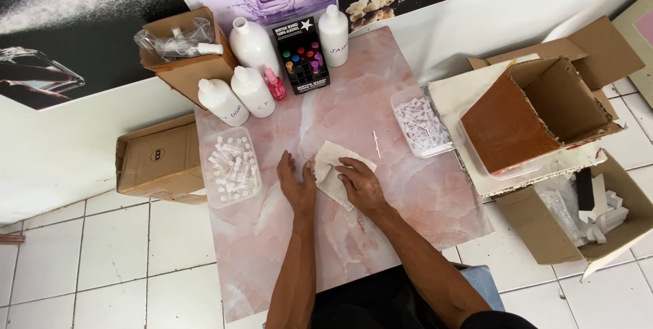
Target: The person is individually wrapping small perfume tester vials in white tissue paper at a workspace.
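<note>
A pale cloth (333, 169) lies flat near the middle of the pink marble-patterned table (408, 193). The right hand (360, 183) rests palm-down on the cloth's right part, fingers extended and slightly spread, pressing on it rather than gripping it. The left hand (294, 183) lies flat on the table just beside the cloth's left edge, fingers straight and close together, holding nothing; whether its fingertips touch the cloth cannot be determined.

A thin white stick (376, 142) lies on the table to the upper right of the cloth, apart from it. Further right, at the table's edge, stands a clear tray of small white parts (423, 127). At the left edge of the table stands a clear tub of small vials (232, 163).

Along the far edge of the table:
- four white bottles (252, 89), two smaller ones in front and two taller ones behind;
- a small pink bottle (275, 86) just beside the front bottles;
- a black display box with coloured caps (302, 59) between the two taller bottles;
- an open cardboard box of clear plastic items (183, 53) at the far left corner.

On the tiled floor (81, 261) to the left of the table lies a closed cardboard box (156, 159). To the right, a tilted, open brown box (537, 111) sits on a white lid, and nearer the person an open box of white pieces (592, 213) stands on the floor. Posters (75, 16) cover the wall behind.
</note>
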